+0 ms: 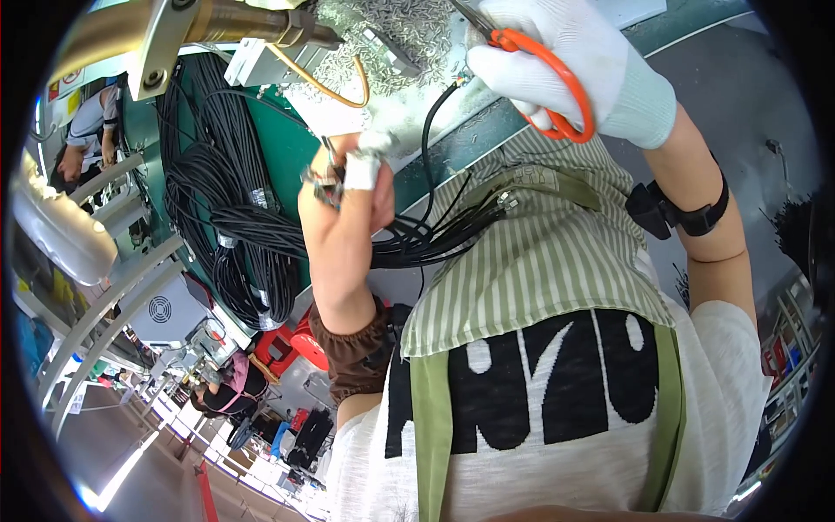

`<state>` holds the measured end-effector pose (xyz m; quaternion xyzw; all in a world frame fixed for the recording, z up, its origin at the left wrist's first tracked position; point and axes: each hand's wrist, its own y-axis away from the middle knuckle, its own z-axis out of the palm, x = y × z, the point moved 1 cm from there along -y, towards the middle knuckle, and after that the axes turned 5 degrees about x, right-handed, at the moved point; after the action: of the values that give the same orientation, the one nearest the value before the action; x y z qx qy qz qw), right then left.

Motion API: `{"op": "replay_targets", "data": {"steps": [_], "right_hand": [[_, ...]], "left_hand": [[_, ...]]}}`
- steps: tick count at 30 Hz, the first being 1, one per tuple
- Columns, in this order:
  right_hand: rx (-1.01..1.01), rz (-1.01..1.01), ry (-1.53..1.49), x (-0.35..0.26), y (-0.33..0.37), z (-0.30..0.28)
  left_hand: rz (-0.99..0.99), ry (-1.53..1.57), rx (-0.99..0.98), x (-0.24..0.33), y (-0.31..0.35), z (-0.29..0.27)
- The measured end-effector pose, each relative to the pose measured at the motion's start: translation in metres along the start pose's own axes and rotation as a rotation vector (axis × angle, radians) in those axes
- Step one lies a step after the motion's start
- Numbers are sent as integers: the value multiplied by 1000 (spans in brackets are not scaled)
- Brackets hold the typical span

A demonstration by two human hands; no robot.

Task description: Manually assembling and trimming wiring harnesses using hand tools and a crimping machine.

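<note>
My right hand (557, 78), in a white knit glove, is closed round a pair of scissors (581, 91) with orange-red handles. The blades point up and left over the bench. My left hand (357, 178) is bare apart from white coverings on some fingers, and is slightly blurred. Its fingers are curled, with small metal-ended pieces (327, 187) showing at its side; what exactly it grips is unclear. A black cable (429, 130) with a stripped end rises between my hands. More black cables (435, 248) lie across my lap, some with connector ends (507, 200).
Many silvery clippings (409, 35) cover the worktop near a brass-coloured machine part (235, 22) and a bent yellow tube (348, 103). Bundled black cables (217, 165) lie on the green surface at left. Metal rails (122, 304) and other people (239, 383) are farther left.
</note>
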<state>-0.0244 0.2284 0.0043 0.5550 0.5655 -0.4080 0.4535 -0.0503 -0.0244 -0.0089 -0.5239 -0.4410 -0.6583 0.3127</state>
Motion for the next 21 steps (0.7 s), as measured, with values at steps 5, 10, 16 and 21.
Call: {"op": "replay_targets", "data": {"steps": [5,10,16,21], "right_hand": [[-67,137,-170,-8,7,14],[54,-142,24,35,-30,36],[409,-857,551,62,-71,46],[26,-200,-16,46,-69,38]], "left_hand": [[222,-480,48,3,3,35],[-113,-2,30,-19,-30,9],[-82,13,140,-12,-54,2],[48,-121,147,-4,-66,-4]]}}
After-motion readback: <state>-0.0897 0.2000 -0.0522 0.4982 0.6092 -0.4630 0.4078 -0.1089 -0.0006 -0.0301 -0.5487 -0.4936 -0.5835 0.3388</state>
